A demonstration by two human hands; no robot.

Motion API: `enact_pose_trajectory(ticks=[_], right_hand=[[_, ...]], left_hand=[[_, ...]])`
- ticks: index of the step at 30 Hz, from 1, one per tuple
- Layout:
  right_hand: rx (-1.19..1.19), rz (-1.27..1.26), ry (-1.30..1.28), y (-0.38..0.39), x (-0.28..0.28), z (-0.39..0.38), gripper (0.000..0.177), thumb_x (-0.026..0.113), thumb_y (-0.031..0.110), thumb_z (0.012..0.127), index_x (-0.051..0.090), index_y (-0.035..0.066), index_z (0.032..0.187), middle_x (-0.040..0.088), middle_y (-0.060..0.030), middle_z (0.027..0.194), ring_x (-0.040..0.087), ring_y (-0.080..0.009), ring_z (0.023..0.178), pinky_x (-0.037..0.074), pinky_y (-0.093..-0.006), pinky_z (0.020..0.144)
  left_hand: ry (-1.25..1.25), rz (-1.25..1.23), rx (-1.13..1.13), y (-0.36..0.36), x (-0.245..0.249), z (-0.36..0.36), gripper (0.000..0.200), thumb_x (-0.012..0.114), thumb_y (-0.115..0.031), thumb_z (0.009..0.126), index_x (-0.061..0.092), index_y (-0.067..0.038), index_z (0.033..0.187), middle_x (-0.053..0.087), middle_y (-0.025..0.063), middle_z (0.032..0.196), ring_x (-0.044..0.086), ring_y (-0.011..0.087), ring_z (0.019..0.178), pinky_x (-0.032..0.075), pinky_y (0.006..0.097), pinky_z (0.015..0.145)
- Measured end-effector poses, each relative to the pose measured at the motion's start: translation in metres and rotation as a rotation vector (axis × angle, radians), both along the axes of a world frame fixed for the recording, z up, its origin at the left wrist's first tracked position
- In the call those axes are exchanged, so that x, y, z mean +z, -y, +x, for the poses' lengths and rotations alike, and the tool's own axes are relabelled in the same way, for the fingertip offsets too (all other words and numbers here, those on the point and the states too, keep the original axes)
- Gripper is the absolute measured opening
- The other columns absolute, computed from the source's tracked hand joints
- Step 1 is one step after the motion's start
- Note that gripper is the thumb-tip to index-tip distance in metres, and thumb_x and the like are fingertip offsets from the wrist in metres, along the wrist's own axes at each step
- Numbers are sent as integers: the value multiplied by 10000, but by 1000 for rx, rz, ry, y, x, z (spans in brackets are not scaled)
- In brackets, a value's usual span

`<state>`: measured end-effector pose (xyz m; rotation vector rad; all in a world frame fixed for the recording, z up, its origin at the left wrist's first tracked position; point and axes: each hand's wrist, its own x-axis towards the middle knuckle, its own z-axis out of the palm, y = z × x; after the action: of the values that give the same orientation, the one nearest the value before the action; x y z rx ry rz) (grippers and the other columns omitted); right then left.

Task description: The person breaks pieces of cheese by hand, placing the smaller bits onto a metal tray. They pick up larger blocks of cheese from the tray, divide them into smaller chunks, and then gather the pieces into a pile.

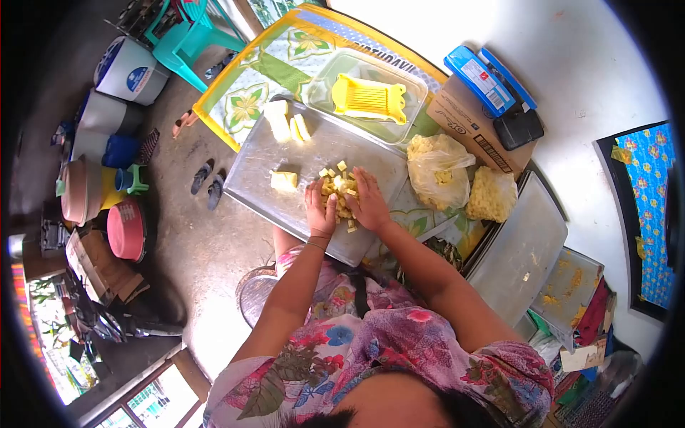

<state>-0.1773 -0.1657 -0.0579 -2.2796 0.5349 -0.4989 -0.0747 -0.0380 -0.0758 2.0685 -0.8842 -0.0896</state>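
A pile of small yellow cubes (340, 187) lies on a large metal tray (246, 167) in front of me. My left hand (319, 208) rests along the pile's left side, fingers stretched out. On the opposite side, my right hand (368, 202) lies with its fingers extended against the cubes. Both palms face the pile, and a few loose cubes sit at its far and near edges. Left of my left hand is a larger pale yellow block (284, 181). Farther up the tray are another pale block (276, 118) and a few cut strips (300, 129).
Beyond the tray, a clear plastic container (314, 89) holds a yellow ridged plastic piece (368, 100). Bags of yellow pieces (437, 171) stand at the right, near a cardboard box (457, 110) topped by a blue package (479, 78). More metal trays (524, 242) lean at the lower right.
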Motion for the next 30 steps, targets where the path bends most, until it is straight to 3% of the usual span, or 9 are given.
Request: enact_pose_trajectory(ticks=[7,11,15,17,19,20,24,27,30], right_hand=[[-55,436,326,-10,-12,32,436,545,189,876,464,11,1266,480,-190,1270,474,-303,1171,372,-375,991],[-174,1185,555,-22,-21,49,374,529,148,887,487,30,1240,535,-107,1202,525,-213,1092,419,-336,945],[-229,1655,699,-17,3,53,337,509,169,903,502,46,1217,573,-83,1128,575,-182,989,474,-329,881],[-207,1716,713,-11,12,50,339,506,201,912,502,51,1216,578,-87,1118,578,-185,988,480,-329,874],[-88,1855,730,-4,-5,52,334,517,254,913,517,66,1190,588,-82,1098,583,-184,988,484,-326,868],[44,1947,755,0,-32,52,331,517,261,913,521,67,1180,591,-78,1093,584,-182,988,484,-325,868],[84,2092,763,5,-20,43,350,513,326,902,536,86,1156,598,-75,1110,584,-198,1011,484,-331,871],[34,2187,721,9,-18,34,371,507,351,898,532,94,1165,594,-81,1131,582,-201,1025,483,-330,873],[81,2188,705,15,-21,27,412,503,396,889,526,118,1193,586,-74,1162,571,-195,1055,471,-355,891]], left_hand=[[-744,-681,82,25,3,-8,481,406,-298,944,419,45,1282,471,173,1280,463,261,1170,354,372,1008],[-1181,-956,80,36,9,3,477,366,-334,955,453,23,1260,520,152,1211,497,244,1128,383,364,986],[-997,-754,136,43,12,-1,419,392,-322,953,535,6,1170,560,144,1151,541,258,1053,412,364,943],[-606,-606,84,51,5,-3,371,410,-279,949,566,2,1135,580,140,1126,524,252,1078,399,362,952],[-260,-414,16,61,43,-10,363,407,-267,954,562,2,1143,584,141,1140,511,250,1096,390,368,962],[-230,-297,-91,65,54,-9,404,392,-300,961,529,-1,1195,551,155,1220,464,289,1183,312,406,1031],[-142,139,-159,84,69,-13,487,406,-390,942,512,-19,1238,464,208,1320,339,381,1298,123,497,1099],[-183,61,-216,90,85,-8,498,432,-410,928,518,-25,1233,441,216,1337,345,373,1295,138,506,1093],[-130,15,-301,99,103,-2,394,543,-310,882,574,-39,1167,429,194,1352,349,374,1288,191,503,1080]])
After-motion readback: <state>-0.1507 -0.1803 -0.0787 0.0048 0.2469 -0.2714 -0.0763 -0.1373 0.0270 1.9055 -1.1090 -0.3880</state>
